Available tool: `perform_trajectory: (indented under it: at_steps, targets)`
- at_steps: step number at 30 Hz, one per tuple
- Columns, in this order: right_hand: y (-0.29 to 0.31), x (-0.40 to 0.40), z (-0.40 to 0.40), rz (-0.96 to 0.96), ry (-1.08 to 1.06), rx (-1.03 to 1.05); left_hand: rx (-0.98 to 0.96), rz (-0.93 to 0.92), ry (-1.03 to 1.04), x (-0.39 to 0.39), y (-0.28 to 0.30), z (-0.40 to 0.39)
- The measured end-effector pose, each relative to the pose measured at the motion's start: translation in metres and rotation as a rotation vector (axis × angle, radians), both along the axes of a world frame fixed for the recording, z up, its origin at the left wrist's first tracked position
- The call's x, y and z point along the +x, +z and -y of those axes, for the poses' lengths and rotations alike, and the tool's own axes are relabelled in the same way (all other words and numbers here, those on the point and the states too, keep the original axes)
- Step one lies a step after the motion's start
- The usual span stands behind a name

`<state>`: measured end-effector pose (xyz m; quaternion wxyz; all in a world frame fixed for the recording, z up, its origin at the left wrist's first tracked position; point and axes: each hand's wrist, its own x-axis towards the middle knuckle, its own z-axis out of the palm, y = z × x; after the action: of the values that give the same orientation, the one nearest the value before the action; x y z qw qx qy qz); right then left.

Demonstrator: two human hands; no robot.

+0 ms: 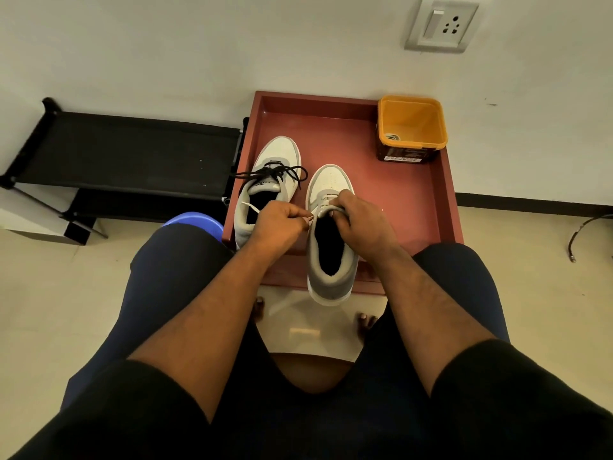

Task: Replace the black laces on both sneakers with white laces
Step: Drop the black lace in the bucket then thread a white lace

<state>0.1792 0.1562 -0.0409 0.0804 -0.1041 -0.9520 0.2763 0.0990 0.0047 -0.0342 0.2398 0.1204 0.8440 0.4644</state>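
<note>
Two white and grey sneakers stand on a red tray (pixel 414 200). The left sneaker (pixel 275 161) carries loose black laces (pixel 275 172) across its front. The right sneaker (pixel 331 260) has a white lace (pixel 326 198) in its lower eyelets, and its heel hangs over the tray's near edge. My left hand (pixel 277 224) pinches the white lace's end (pixel 248 206) beside the right sneaker's upper eyelets. My right hand (pixel 360 224) grips the tongue and top edge of the right sneaker.
An orange tub (pixel 413 127) stands in the tray's far right corner. A black rack (pixel 126 154) sits to the left against the wall. A blue stool (pixel 195 220) shows by my left knee. A wall socket (pixel 442 24) is up right, and a cable (pixel 587 234) lies on the floor at right.
</note>
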Motion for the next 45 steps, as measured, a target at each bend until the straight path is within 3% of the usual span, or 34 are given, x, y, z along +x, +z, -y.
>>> perform_trajectory:
  at_steps: [4, 9, 12, 14, 17, 20, 23, 33, 36, 40, 42, 45]
  targets:
    - [0.002, 0.0, 0.0, 0.018, -0.04, -0.046, -0.246, -0.217, -0.147, 0.003, 0.005, 0.007]
    - [0.004, 0.002, -0.002, 0.022, -0.05, -0.083, -0.45, -0.295, -0.206, 0.003, 0.015, 0.01]
    - [0.002, 0.005, -0.004, -0.015, -0.055, -0.15, -0.491, -0.6, -0.182, 0.009, 0.02, 0.011]
    - [0.0, 0.008, -0.007, -0.034, -0.031, -0.185, -0.388, -0.708, -0.075, 0.019, 0.027, 0.011]
    - [-0.003, 0.009, -0.012, -0.003, 0.083, -0.088, -0.228, -0.434, -0.056, 0.033, 0.032, 0.009]
    - [-0.007, 0.005, -0.011, -0.071, 0.152, 0.077, -0.242, -0.24, -0.148, 0.037, 0.02, 0.005]
    - [-0.004, 0.001, -0.007, -0.132, 0.138, 0.053, -0.199, -0.172, -0.104, 0.032, 0.008, 0.001]
    - [-0.001, 0.005, -0.005, -0.058, 0.019, -0.21, -0.086, -0.033, 0.089, 0.029, -0.003, 0.007]
    - [-0.001, 0.013, -0.012, -0.066, -0.144, -0.32, 0.068, 0.08, 0.322, 0.037, 0.002, 0.009]
    - [-0.004, 0.026, -0.024, 0.134, -0.459, -0.525, 0.052, 0.553, 0.354, 0.047, 0.004, 0.003]
    - [-0.008, 0.029, -0.024, 0.244, -0.593, -0.65, 0.138, 0.608, 0.422, 0.046, -0.002, -0.003]
    - [-0.008, 0.025, -0.011, 0.348, -0.798, -0.841, 0.334, 0.527, 0.528, 0.042, -0.004, -0.015]
